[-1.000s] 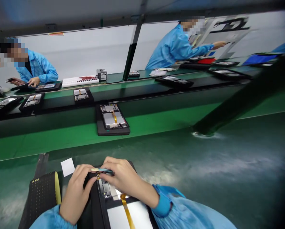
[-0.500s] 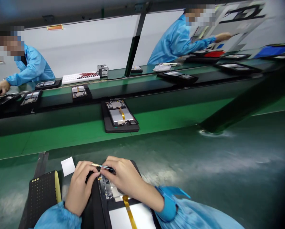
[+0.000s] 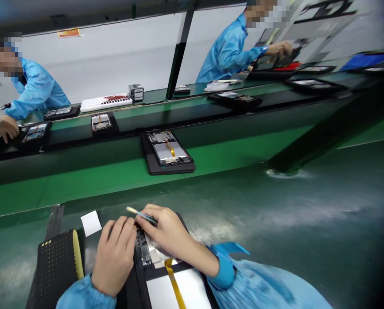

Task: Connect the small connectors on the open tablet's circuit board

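Head view: the right hand [image 3: 166, 225] pinches a slim pale-tipped tool [image 3: 146, 216] between thumb and fingers, its yellowish end sticking out past them to the left. Just beside it, the left hand [image 3: 114, 255] curls over the top left corner of an opened tablet [image 3: 144, 251]; whether its grip pinches anything I cannot tell, since the fingertips are hidden. The opened tablet lies on a black pad [image 3: 129, 294] on the green surface [image 3: 259, 240], apart from the far edge, with a gold ribbon cable [image 3: 175, 283] across its silver-white battery [image 3: 192, 287]. To its left are a white paper slip [image 3: 91, 223] and a black perforated strip [image 3: 58, 266]. Just beyond the surface's far edge sits a second tablet [image 3: 170, 148], also opened.
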`<state>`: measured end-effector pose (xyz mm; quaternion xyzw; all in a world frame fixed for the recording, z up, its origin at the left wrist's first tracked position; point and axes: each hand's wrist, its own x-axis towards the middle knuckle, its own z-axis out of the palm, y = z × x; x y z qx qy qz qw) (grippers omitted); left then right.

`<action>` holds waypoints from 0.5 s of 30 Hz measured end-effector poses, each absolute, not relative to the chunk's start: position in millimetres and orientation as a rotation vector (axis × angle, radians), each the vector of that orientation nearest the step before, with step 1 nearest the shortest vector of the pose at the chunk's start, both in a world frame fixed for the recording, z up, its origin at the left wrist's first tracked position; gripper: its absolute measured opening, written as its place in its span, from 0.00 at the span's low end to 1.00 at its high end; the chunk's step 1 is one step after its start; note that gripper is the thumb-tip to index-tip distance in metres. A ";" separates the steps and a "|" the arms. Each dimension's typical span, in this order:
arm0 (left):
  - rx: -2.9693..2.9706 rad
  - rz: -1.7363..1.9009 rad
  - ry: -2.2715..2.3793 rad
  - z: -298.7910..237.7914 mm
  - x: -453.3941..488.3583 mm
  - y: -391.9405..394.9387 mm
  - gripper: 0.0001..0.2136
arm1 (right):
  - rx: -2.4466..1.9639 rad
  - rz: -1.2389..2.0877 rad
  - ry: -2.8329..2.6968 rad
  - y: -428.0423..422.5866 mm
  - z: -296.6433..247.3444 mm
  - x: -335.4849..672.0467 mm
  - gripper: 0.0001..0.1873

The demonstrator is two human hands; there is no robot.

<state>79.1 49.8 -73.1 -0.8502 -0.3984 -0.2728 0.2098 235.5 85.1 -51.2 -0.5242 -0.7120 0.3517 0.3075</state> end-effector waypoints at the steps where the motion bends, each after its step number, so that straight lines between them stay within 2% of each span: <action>1: -2.358 -0.727 -1.077 -72.9 79.5 49.8 0.17 | -1.371 0.976 -1.783 87.6 -52.9 236.9 0.11; 4: -2.365 -0.715 -1.099 -71.8 79.8 49.5 0.17 | -1.347 1.078 -1.615 95.4 -57.2 242.0 0.10; 8: -2.504 -0.801 -1.494 -67.3 78.9 48.6 0.11 | -1.335 1.088 -1.607 98.6 -58.7 244.3 0.12; 15: -2.596 -0.912 -1.954 -66.8 78.4 48.4 0.07 | -1.286 0.946 -1.938 86.5 -56.2 238.1 0.08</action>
